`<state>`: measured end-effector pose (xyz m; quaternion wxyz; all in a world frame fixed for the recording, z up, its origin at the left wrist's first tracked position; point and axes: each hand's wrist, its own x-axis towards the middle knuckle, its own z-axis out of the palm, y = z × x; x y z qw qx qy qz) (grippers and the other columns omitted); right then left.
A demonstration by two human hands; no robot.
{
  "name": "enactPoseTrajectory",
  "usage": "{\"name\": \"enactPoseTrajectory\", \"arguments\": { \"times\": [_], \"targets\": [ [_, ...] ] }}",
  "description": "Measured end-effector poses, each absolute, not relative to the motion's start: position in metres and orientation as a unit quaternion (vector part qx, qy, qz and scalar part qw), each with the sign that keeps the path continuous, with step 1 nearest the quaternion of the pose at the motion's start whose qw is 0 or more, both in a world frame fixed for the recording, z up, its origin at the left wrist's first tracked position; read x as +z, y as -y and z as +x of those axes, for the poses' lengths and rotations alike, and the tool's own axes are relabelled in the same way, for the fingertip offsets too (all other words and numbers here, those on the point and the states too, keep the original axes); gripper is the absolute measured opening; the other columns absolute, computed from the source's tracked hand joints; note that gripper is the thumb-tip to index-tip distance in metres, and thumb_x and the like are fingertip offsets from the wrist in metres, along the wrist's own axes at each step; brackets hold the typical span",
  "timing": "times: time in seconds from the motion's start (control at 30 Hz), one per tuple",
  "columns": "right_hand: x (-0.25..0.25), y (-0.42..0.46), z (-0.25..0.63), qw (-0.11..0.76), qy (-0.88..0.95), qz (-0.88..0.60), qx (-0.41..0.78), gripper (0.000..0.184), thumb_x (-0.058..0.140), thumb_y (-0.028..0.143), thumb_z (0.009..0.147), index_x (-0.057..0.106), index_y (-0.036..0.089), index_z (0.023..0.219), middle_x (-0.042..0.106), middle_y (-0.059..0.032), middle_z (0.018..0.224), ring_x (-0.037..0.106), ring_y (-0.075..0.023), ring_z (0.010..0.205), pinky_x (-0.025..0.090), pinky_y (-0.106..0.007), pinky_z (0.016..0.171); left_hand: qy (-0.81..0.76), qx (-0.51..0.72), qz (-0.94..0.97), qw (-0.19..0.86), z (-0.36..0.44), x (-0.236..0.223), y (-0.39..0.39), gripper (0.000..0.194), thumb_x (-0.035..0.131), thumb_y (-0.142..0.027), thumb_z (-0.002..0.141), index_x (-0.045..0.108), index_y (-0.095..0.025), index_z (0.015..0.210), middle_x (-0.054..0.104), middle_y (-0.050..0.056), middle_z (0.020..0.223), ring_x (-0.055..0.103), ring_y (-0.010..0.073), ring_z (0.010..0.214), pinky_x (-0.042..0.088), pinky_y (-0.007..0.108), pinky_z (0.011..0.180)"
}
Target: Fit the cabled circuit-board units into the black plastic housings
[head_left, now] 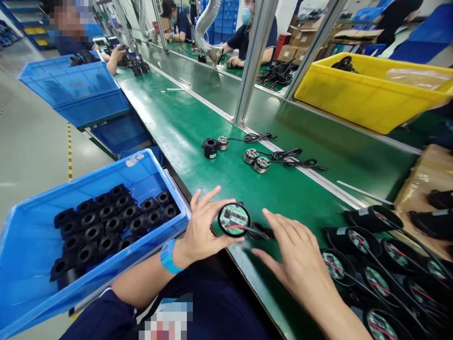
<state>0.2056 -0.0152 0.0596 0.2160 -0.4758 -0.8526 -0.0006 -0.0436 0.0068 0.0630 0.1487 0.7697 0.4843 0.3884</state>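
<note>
Holding a round black housing (244, 208) in the left hand (201, 231), with thumb and fingers closed about its sides, just above the near edge of the bench (187, 125). Inside the housing, facing up, a green circuit board (233, 218) with a red wire and a cable (260, 232) leading off to the right. Hovering near that cable with the right hand (293, 245), with thumb and fingers parted wide; cannot tell whether touching it. On the left wrist, a blue watch (171, 256).

Farther in, toward the far edge, a bare black housing (211, 150), upright, just beside a small metal-sided unit (222, 143) with a green top. Nearer the right end, two more such units (262, 165), close together. From all three, coiled black cables (290, 154) reaching toward the rail (336, 190) along the far edge.

At the right end, crowded together, wired black housings (375, 278) with boards and red wires showing, next to brown cardboard (419, 182) at the far corner.

Outside the near edge, a blue crate (31, 231) with rows of unwired black housings (106, 243). Farther along that edge, stacked blue crates (90, 108). At the left end, dark parts (139, 66) close to a co-worker (72, 46). Beyond the far edge, toward the right, a yellow bin (354, 101).
</note>
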Motion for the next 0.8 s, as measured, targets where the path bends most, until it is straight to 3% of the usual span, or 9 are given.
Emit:
{"name": "enactPoseTrajectory", "arguments": {
  "times": [0.1, 0.17, 0.23, 0.3, 0.4, 0.53, 0.67, 0.8],
  "targets": [
    [0.037, 0.006, 0.205, 0.189, 0.863, -0.467, -0.04, 0.03, 0.045, 0.028, 0.102, 0.063, 0.017, 0.122, 0.064, -0.0208, 0.132, 0.063, -0.0379, 0.12, 0.047, -0.062, 0.099, -0.527, 0.341, 0.76, 0.167, -0.055, 0.051, -0.017, 0.066, 0.077, -0.06, 0.079, 0.063, -0.017, 0.127, 0.071, 0.016, 0.13, 0.045, 0.0392, 0.145, 0.012, 0.066, 0.124],
    [0.032, 0.005, 0.202, 0.202, 0.867, -0.455, -0.032, 0.025, 0.04, 0.024, 0.102, 0.064, 0.019, 0.109, 0.071, -0.0154, 0.114, 0.07, -0.0295, 0.103, 0.052, -0.054, 0.097, -0.544, 0.309, 0.759, 0.18, -0.06, 0.042, -0.021, 0.064, 0.077, -0.057, 0.081, 0.062, -0.016, 0.128, 0.07, 0.016, 0.13, 0.045, 0.0399, 0.144, 0.01, 0.071, 0.122],
    [0.039, 0.009, 0.199, 0.23, 0.857, -0.461, -0.029, 0.022, 0.039, 0.027, 0.104, 0.058, 0.019, 0.11, 0.071, -0.0096, 0.097, 0.071, -0.0216, 0.084, 0.057, -0.041, 0.088, -0.548, 0.324, 0.753, 0.165, -0.064, 0.039, -0.021, 0.061, 0.077, -0.054, 0.082, 0.062, -0.017, 0.127, 0.071, 0.016, 0.129, 0.046, 0.0396, 0.144, 0.008, 0.073, 0.122],
    [0.055, 0.016, 0.198, 0.278, 0.831, -0.481, -0.015, 0.022, 0.037, 0.031, 0.106, 0.053, 0.019, 0.115, 0.069, -0.0059, 0.087, 0.069, -0.0171, 0.068, 0.058, -0.029, 0.067, -0.542, 0.381, 0.739, 0.122, -0.065, 0.043, -0.019, 0.057, 0.076, -0.054, 0.083, 0.062, -0.018, 0.126, 0.071, 0.015, 0.129, 0.044, 0.039, 0.146, 0.005, 0.072, 0.123],
    [0.081, 0.024, 0.199, 0.317, 0.802, -0.505, 0.02, 0.023, 0.037, 0.038, 0.107, 0.051, 0.021, 0.114, 0.067, -0.0012, 0.076, 0.066, -0.0149, 0.052, 0.05, -0.024, 0.047, -0.528, 0.408, 0.738, 0.101, -0.06, 0.048, -0.019, 0.06, 0.077, -0.054, 0.082, 0.06, -0.02, 0.129, 0.072, 0.014, 0.128, 0.042, 0.0387, 0.147, 0.003, 0.071, 0.125],
    [0.1, 0.027, 0.207, 0.281, 0.808, -0.517, 0.034, 0.022, 0.038, 0.041, 0.107, 0.052, 0.024, 0.105, 0.065, 0.0038, 0.062, 0.066, -0.0157, 0.047, 0.045, -0.023, 0.039, -0.516, 0.355, 0.76, 0.173, -0.046, 0.044, -0.024, 0.059, 0.081, -0.05, 0.08, 0.063, -0.018, 0.125, 0.075, 0.014, 0.122, 0.056, 0.0396, 0.136, 0.005, 0.074, 0.123],
    [0.107, 0.03, 0.219, 0.298, 0.792, -0.533, 0.005, 0.027, 0.037, 0.045, 0.107, 0.053, 0.023, 0.107, 0.065, 0.0032, 0.06, 0.063, -0.0162, 0.041, 0.044, -0.025, 0.037, -0.5, 0.404, 0.754, 0.135, -0.037, 0.045, -0.023, 0.069, 0.082, -0.055, 0.077, 0.06, -0.018, 0.131, 0.073, 0.015, 0.127, 0.051, 0.0393, 0.141, -0.005, 0.07, 0.124],
    [0.113, 0.033, 0.225, 0.257, 0.816, -0.515, -0.062, 0.031, 0.037, 0.046, 0.107, 0.057, 0.022, 0.104, 0.069, 0.0005, 0.066, 0.067, -0.0175, 0.045, 0.046, -0.028, 0.039, -0.485, 0.358, 0.776, 0.184, -0.034, 0.043, -0.023, 0.064, 0.084, -0.049, 0.076, 0.063, -0.016, 0.127, 0.076, 0.016, 0.12, 0.06, 0.0396, 0.132, -0.003, 0.072, 0.123]
  ]
}}
